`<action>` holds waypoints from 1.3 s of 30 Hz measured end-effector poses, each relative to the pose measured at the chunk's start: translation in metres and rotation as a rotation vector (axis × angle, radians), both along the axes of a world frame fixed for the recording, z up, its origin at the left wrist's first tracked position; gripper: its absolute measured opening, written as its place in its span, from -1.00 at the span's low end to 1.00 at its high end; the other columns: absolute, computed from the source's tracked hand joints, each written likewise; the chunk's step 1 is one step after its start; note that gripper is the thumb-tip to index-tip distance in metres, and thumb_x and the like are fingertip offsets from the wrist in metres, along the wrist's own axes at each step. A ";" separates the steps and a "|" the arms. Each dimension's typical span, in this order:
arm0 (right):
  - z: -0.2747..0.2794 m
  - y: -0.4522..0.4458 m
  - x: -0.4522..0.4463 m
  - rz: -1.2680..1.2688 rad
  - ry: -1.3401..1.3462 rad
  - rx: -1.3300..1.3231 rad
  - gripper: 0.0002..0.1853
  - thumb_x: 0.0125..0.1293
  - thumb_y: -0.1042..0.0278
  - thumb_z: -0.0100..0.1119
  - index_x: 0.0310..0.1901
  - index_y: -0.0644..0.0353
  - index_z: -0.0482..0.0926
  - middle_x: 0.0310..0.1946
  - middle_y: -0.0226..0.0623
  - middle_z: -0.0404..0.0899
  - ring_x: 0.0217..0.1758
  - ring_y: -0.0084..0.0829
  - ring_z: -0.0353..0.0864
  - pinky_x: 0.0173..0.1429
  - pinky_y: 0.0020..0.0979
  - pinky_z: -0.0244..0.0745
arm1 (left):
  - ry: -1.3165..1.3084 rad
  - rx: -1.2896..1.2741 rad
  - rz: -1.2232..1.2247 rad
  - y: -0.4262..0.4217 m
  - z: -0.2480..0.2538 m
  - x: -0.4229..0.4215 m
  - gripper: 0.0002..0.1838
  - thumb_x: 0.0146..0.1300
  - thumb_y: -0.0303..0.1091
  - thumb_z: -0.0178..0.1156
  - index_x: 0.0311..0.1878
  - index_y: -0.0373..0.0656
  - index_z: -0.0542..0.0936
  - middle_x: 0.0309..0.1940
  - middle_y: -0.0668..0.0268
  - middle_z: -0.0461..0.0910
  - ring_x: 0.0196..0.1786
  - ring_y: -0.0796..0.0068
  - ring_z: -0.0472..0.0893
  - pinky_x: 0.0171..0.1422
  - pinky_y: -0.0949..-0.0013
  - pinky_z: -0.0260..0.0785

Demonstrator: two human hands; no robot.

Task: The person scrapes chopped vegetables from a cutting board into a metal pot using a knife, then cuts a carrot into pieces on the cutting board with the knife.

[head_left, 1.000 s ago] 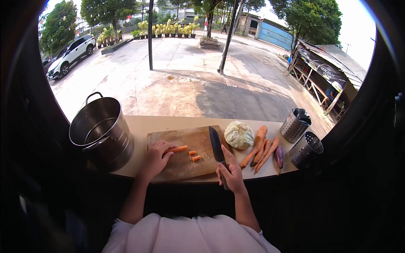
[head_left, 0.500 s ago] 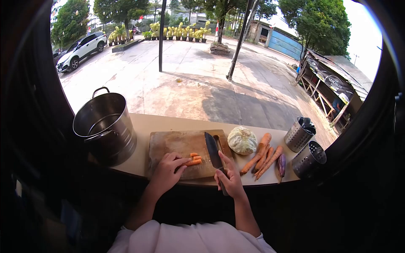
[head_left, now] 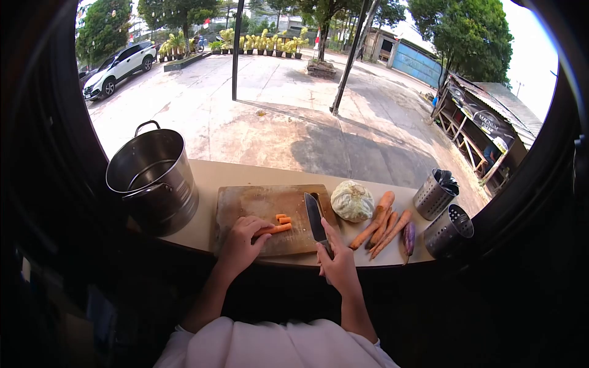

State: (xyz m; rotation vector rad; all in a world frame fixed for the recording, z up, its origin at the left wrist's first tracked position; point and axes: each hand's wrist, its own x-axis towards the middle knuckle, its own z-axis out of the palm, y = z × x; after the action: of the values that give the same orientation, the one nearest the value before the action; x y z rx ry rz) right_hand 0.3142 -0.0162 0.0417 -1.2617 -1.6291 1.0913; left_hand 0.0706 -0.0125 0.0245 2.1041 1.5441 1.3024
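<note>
On the wooden cutting board (head_left: 245, 202), my left hand (head_left: 243, 241) has its fingers closed around one end of a peeled carrot (head_left: 279, 229). Two short carrot pieces (head_left: 283, 219) lie just behind that carrot. My right hand (head_left: 336, 254) grips the handle of a knife (head_left: 315, 218), its dark blade pointing up and away over the board's right part. Beside the board on the right sits a pale cabbage (head_left: 352, 201). Several whole carrots (head_left: 390, 231) and a purple vegetable (head_left: 408, 238) lie farther right.
A large metal pot (head_left: 156, 196) stands at the left of the counter (head_left: 205, 175). Two perforated metal holders (head_left: 431, 199) (head_left: 450, 236) stand at the right end, the rear one with utensils. Beyond are posts, a parked white car (head_left: 123, 67) and a stall with a partly visible person.
The held carrot was first left of the pieces, then moved toward me and right, and now lies in front of them. My right hand still holds the knife. The view has shifted slightly.
</note>
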 end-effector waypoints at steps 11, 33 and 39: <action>0.017 -0.009 -0.030 0.036 -0.859 0.273 -0.47 0.48 0.28 0.06 0.46 -0.04 0.35 -0.38 0.00 0.68 -0.29 0.04 0.70 -0.18 -0.01 0.57 | -0.022 0.056 0.026 0.000 -0.005 0.003 -0.78 0.13 -0.49 0.42 -0.12 -0.16 0.76 -0.17 0.21 0.71 -0.03 0.18 0.63 0.13 0.21 0.48; 0.025 -0.032 -0.039 0.080 -0.776 0.322 -0.42 0.49 0.28 0.07 0.52 -0.13 0.29 -0.30 -0.08 0.64 -0.30 -0.01 0.69 -0.18 -0.07 0.60 | -0.028 0.043 0.043 0.003 -0.011 0.001 -0.82 0.14 -0.49 0.40 -0.15 -0.17 0.73 -0.24 0.21 0.65 -0.06 0.16 0.60 0.08 0.20 0.47; 0.021 -0.033 -0.042 0.092 -0.792 0.326 -0.41 0.49 0.29 0.06 0.53 -0.06 0.27 -0.29 -0.09 0.64 -0.32 -0.02 0.69 -0.21 -0.09 0.60 | 0.000 0.072 0.062 0.002 -0.008 0.001 -0.82 0.14 -0.53 0.40 -0.16 -0.18 0.75 -0.28 0.21 0.65 -0.11 0.21 0.62 0.03 0.24 0.50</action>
State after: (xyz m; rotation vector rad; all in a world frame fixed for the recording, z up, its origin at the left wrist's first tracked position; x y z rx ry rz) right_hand 0.2722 -0.0495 0.0624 -1.4939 -2.3427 0.3301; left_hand 0.0716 -0.0108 0.0169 2.1144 1.5970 1.3988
